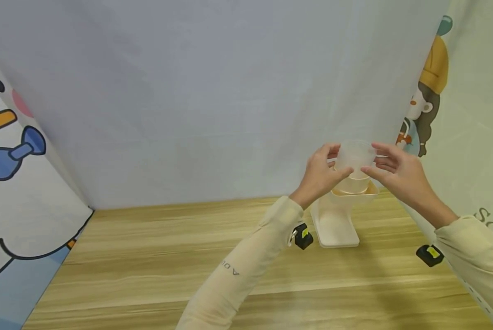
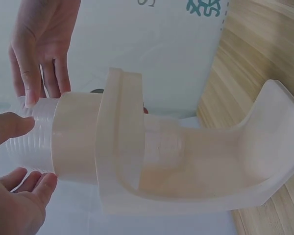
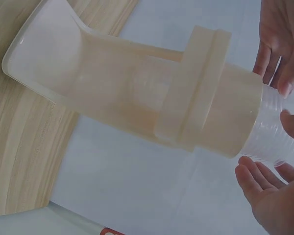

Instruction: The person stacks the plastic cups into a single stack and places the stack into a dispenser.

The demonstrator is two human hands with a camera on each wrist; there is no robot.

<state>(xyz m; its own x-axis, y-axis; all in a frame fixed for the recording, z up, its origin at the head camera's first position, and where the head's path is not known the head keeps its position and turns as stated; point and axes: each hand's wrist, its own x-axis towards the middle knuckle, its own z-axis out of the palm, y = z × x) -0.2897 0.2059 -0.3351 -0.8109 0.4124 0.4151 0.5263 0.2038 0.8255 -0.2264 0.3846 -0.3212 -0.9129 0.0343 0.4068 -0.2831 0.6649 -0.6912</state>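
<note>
A ribbed, clear plastic cylinder that looks like a stack of cups [image 1: 355, 158] stands upright in the cream tubular holder [image 2: 77, 137] of a cream stand [image 1: 336, 227]. My left hand [image 1: 320, 176] grips it from the left, thumb on the near side and fingers curled behind. From the right, my right hand [image 1: 407, 178] holds the same clear plastic between thumb and fingers. In the left wrist view the fingertips lie right above the holder's upper rim. Below the stand's collar [image 3: 193, 88], a translucent end [image 3: 152, 83] shows through.
The stand's flat foot rests on the wood-grain table [image 1: 168, 256] near its back right. A pale cloth [image 1: 213, 101] hangs behind, and printed sheets [image 1: 473, 137] border both sides. Black wrist cameras [image 1: 303, 236] hang at both cuffs.
</note>
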